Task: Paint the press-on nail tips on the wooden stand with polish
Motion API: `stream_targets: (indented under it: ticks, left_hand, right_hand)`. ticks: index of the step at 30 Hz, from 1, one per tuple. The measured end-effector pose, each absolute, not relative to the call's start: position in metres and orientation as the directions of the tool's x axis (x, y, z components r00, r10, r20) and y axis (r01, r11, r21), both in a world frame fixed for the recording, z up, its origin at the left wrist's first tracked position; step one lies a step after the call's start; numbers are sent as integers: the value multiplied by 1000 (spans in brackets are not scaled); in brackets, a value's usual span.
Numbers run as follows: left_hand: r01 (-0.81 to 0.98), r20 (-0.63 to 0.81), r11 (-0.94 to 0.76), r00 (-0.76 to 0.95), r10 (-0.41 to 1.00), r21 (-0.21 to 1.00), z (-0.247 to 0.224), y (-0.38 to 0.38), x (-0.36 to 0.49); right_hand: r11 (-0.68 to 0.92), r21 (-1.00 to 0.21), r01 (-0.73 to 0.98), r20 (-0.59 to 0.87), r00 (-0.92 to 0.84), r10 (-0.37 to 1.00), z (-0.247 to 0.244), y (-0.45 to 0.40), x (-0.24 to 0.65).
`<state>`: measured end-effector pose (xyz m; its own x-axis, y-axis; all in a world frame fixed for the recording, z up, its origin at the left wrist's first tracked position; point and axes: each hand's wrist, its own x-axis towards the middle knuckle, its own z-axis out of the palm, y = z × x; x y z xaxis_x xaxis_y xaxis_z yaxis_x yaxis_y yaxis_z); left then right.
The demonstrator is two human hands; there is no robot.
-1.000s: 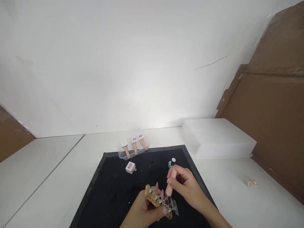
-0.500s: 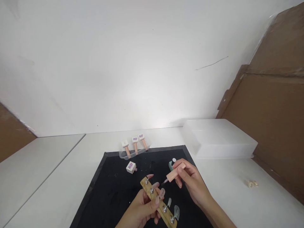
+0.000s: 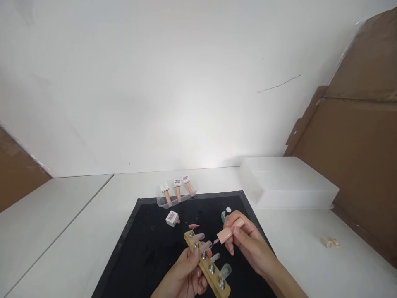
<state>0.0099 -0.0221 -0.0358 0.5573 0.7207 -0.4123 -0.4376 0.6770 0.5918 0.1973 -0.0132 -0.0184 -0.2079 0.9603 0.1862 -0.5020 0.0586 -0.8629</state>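
Observation:
My left hand (image 3: 187,271) grips a wooden strip (image 3: 208,271) that slants over the black mat. Several false nail tips stand on metal studs along it; the far one (image 3: 193,226) is pinkish, and the near one (image 3: 225,271) looks clear. Between the fingers of my right hand (image 3: 248,240) is a peach-coloured brush cap (image 3: 230,231). Its brush (image 3: 215,242) points left, with the end at the middle nail tip (image 3: 206,246); whether they touch is hard to tell. A white square bottle (image 3: 172,218) lies on the mat, its neck to the right.
Three bottles with peach caps lean in a clear tray (image 3: 178,203) at the back edge of the black mat (image 3: 139,248). Behind my right hand stands a small green bottle (image 3: 223,215). A white translucent box (image 3: 291,182) and small beige rings (image 3: 330,243) are at the right.
The wooden strip has turned in my left hand, so the nail tips now lie more sideways. The brush in my right hand has moved slightly down, from beside the second tip to the middle one.

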Motion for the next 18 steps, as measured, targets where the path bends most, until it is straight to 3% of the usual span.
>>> stream_targets:
  ticks: [18]
  left_hand:
    - [-455,-415,686,562,716,568,-34,-19,15]
  right_hand:
    - [47,-945,-323,147,-292,945,-12,-15,201]
